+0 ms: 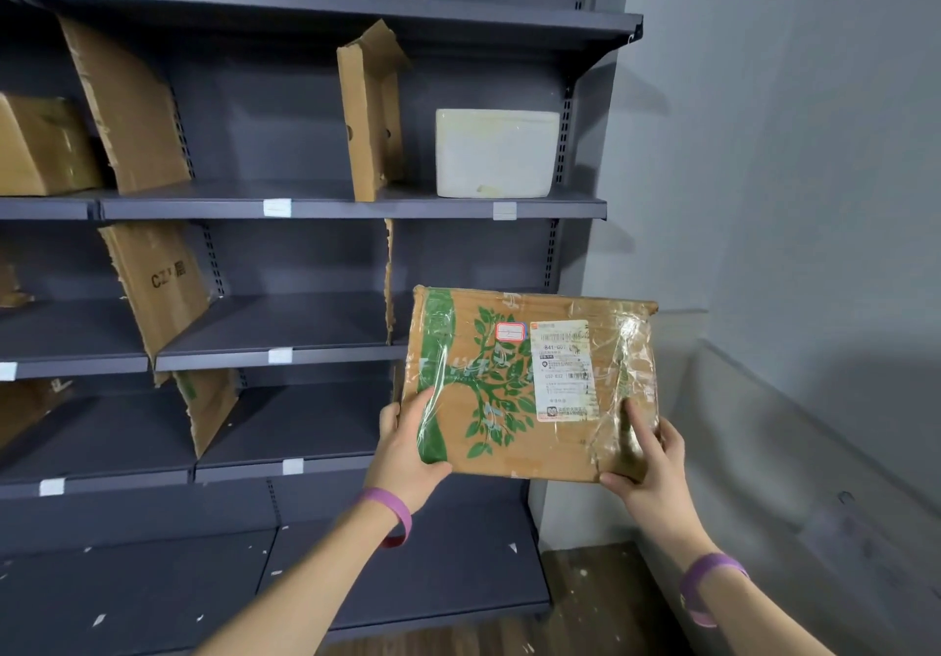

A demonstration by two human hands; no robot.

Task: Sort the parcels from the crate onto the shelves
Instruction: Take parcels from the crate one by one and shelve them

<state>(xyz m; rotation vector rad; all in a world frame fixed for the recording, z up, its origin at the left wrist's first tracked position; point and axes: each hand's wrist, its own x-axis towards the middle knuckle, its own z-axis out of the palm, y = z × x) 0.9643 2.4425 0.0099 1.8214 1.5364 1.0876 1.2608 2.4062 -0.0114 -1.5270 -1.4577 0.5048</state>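
While both hands hold it up before the shelves (356,207), the parcel (509,446) hangs in the air at about four o'clock in the view, clear of every board. Its flat front faces the camera, showing a green tree print and a white label (562,370). The left grip (407,451) clasps the parcel's corner at seven o'clock, with the thumb on the front over the green stripe and the fingers hidden behind. The right grip (646,467) holds the corner at five o'clock, with the thumb at the bottom edge and the forefinger laid up the taped front. At twelve o'clock from the parcel, well apart, a white box (496,153) stands on a higher shelf. A torn divider (369,115) stands near it at its nine o'clock. A brown box (40,146) sits at nine o'clock in the view. Each wrist wears a purple band (389,510).
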